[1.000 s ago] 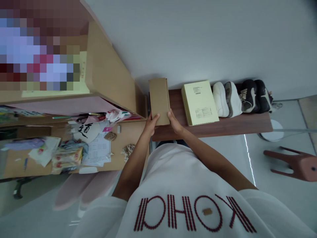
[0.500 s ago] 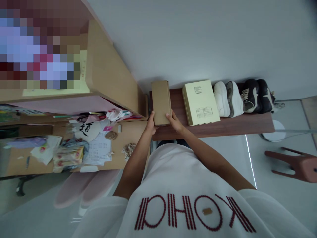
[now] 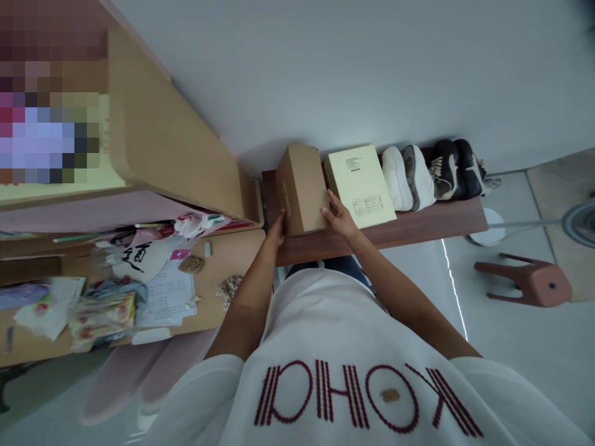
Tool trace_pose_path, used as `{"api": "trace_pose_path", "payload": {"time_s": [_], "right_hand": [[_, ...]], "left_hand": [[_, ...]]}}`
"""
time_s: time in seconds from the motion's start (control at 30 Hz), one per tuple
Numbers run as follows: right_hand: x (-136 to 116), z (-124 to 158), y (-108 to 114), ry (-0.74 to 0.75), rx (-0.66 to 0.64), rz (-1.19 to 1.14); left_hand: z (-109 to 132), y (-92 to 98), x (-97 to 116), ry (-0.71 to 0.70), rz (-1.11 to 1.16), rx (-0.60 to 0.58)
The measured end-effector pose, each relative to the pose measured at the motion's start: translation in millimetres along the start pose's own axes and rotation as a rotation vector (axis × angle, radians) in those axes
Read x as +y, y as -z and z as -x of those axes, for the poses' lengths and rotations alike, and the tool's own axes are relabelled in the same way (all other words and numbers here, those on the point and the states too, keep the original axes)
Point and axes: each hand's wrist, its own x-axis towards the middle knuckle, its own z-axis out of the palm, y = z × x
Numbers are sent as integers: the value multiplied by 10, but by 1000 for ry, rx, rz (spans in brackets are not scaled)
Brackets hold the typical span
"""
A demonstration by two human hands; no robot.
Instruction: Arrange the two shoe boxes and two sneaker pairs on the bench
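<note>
A brown cardboard box (image 3: pixel 309 189) is on the dark wooden shelf top (image 3: pixel 320 246) against the wall, between my two hands. My left hand (image 3: pixel 276 230) grips its left side near the front corner; part of the fingers is hidden. Around the right front edge is my right hand (image 3: pixel 341 217), thumb on the top and fingers by the right side. A pale yellow box (image 3: pixel 360 186) with printed labels lies right beside the brown one. Further right come white shoes (image 3: pixel 398 179) and black shoes (image 3: pixel 449 170).
At left, a desk (image 3: pixel 246 254) carries papers, a white cap (image 3: pixel 142 257) and plastic packets below a wooden cabinet (image 3: pixel 186 130). A reddish-brown stool (image 3: pixel 542 284) and a fan (image 3: pixel 581 223) stand on the floor at right.
The brown box has moved right, closing the gap to the pale yellow box, and its left side now shows. Both hands went with it. The view has shifted too.
</note>
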Motion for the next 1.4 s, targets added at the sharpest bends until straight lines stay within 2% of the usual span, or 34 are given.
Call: {"api": "trace_pose_path", "payload": {"time_s": [0.1, 0.2, 0.37, 0.53, 0.7, 0.83, 1.13, 1.3, 1.4], "right_hand": [[42, -52, 118, 11, 34, 78], [97, -83, 139, -37, 63, 113], [134, -118, 19, -193, 52, 63], [174, -230, -158, -241, -35, -57], [300, -359, -226, -276, -13, -91], [393, -434, -217, -317, 25, -57], [465, -507, -259, -383, 63, 40], [433, -466, -296, -343, 45, 87], [367, -352, -191, -291, 82, 213]], "left_hand": [[63, 63, 36, -52, 39, 53], [190, 173, 120, -149, 52, 47], [377, 252, 232, -375, 30, 41], [422, 202, 211, -479, -19, 105], [334, 158, 94, -491, -65, 188], [230, 154, 11, -490, -100, 212], [5, 287, -126, -481, -168, 188], [-21, 300, -63, -435, -209, 198], [76, 268, 56, -451, -281, 286]]}}
